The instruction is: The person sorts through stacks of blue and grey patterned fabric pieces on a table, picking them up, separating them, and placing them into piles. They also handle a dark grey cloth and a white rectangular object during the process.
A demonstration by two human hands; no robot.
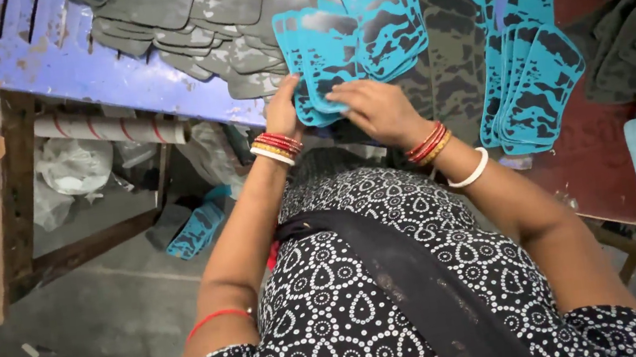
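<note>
At the tabletop (pixel 74 67) edge, I see both hands close together on a stack of teal patterned cut pieces (pixel 319 60): left hand (pixel 282 109) grips its corner, right hand (pixel 376 109) lies flat on top. Squaring is in hand, I judge; lifting next requires a firm two-sided pinch.

So the hands are working on a little stack of turquoise cut pieces (pixel 319 64) — flat, rounded-corner panels with a black camo-ish blotch print. They're lying fanned and overlapping at the near edge of the blue table (pixel 65 60), slightly tilted, edges not lined up. The left hand (pixel 282 109) is gripping the stack's near-left edge, fingers curled on it, while the right hand (pixel 378 109) is resting flat on the lower corner — both touching it.
</note>
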